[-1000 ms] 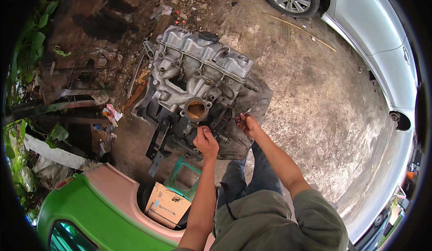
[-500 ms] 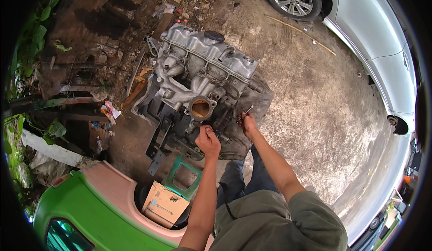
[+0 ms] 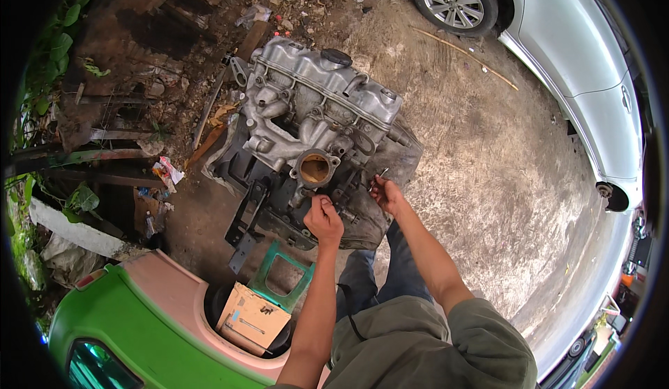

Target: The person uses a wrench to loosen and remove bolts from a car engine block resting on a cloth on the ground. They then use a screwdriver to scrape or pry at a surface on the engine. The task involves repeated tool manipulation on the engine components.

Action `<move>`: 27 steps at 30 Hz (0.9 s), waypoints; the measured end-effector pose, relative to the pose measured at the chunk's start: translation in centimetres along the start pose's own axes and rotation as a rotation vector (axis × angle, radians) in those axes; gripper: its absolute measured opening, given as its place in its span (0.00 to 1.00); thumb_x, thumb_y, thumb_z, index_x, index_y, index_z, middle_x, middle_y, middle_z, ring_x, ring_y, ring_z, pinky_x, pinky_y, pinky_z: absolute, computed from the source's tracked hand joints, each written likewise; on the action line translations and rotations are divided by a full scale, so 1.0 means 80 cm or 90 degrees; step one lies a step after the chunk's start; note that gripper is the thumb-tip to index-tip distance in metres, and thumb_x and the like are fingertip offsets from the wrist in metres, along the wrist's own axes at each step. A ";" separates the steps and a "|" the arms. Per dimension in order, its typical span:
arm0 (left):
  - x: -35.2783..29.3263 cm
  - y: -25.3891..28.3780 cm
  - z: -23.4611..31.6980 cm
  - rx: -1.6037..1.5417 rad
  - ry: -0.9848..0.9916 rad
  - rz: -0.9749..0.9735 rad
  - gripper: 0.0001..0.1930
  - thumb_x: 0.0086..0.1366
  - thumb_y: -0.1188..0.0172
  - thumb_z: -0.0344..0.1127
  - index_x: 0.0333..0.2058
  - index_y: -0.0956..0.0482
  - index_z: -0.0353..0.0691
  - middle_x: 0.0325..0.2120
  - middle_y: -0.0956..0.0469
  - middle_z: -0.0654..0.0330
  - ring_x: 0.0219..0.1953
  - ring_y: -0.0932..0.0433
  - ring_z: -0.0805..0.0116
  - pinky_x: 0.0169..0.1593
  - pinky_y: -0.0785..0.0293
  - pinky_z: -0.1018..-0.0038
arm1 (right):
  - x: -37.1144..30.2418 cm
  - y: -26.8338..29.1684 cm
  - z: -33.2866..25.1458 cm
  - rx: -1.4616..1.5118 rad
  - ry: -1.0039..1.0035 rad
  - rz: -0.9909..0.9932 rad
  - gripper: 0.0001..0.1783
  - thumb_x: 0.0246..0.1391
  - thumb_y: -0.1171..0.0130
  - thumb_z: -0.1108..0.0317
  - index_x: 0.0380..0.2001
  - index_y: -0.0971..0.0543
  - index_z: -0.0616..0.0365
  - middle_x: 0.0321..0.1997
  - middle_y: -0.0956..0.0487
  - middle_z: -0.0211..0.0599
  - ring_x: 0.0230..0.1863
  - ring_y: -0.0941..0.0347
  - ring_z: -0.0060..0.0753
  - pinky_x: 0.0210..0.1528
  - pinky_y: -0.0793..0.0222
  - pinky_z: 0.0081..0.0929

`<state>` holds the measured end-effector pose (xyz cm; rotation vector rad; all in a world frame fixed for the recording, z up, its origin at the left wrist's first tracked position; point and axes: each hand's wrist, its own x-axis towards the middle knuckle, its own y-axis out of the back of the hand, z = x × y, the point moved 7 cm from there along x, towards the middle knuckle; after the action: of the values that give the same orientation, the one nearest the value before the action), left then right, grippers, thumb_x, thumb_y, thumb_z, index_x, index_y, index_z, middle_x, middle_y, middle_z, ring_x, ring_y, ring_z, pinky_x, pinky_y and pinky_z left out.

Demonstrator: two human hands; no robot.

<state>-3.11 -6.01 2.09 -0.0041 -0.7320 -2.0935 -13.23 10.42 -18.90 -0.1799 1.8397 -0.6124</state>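
A grey metal engine (image 3: 306, 110) with a ribbed valve cover and a round throttle opening (image 3: 315, 169) lies in front of me, on the ground. Just below that opening, my left hand (image 3: 323, 220) is closed in a fist at the engine's near side; whatever its fingers hold, if anything, is hidden. My right hand (image 3: 387, 195) is closed around a slim, shiny metal tool (image 3: 384, 172), whose tip pokes out above the fingers. It hovers by the near right side of the engine, close to the dark lower parts; whether the tool touches them I cannot tell.
To the lower left, a cardboard box (image 3: 252, 319) and a green frame (image 3: 279, 272) stand by a green and pink car body (image 3: 139, 312). A silver car (image 3: 571, 33) is parked at the right. Wood scraps and litter (image 3: 167, 173) lie to the left.
My right hand has turned a little, and less of the metal tool shows above the fingers. My left hand stays closed in nearly the same place.
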 end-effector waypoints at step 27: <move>0.002 0.002 0.006 0.002 -0.005 0.003 0.14 0.70 0.56 0.36 0.28 0.27 0.35 0.13 0.31 0.55 0.12 0.33 0.59 0.18 0.38 0.68 | 0.007 0.012 0.016 0.060 -0.023 0.020 0.09 0.69 0.56 0.66 0.34 0.30 0.57 0.28 0.28 0.34 0.28 0.34 0.28 0.36 0.29 0.25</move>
<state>-3.23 -5.94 2.59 -0.0117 -0.7384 -2.0892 -12.08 10.63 -20.17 -0.0988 1.7719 -0.6688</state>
